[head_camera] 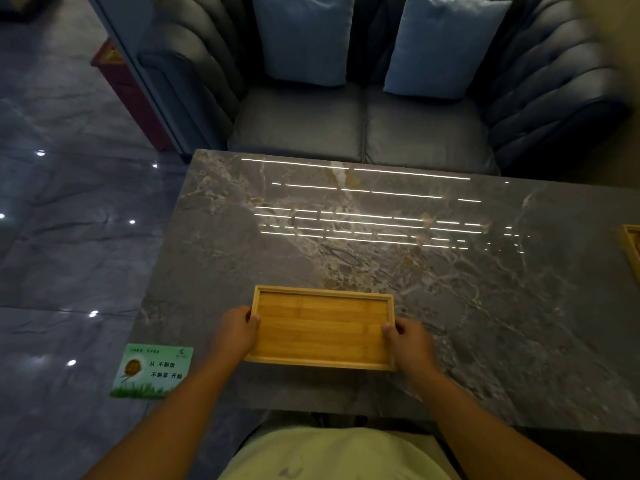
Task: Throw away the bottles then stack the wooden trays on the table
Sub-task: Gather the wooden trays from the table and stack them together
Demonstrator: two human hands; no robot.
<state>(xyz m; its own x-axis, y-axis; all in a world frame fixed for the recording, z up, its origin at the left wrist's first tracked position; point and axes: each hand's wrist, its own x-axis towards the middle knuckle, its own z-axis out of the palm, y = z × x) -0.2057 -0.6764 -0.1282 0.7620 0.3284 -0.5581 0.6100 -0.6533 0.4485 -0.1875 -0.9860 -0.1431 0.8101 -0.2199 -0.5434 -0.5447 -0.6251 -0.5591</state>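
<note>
A rectangular wooden tray (320, 325) with a low rim and nothing in it sits near the front of the grey marble table (450, 271). My left hand (235, 332) grips its left short edge, thumb over the rim. Gripping the right short edge in the same way is my right hand (410, 342). Whether the tray rests on the table or is lifted slightly I cannot tell. A second wooden tray (632, 247) shows only as a corner at the table's right edge. No bottles are in view.
A green printed card (152, 370) lies at the table's front left corner. Beyond the far edge stands a blue-grey sofa (363, 126) with two blue cushions (443, 46). A glossy tiled floor (69, 220) lies to the left, with a red box (128, 88) on it.
</note>
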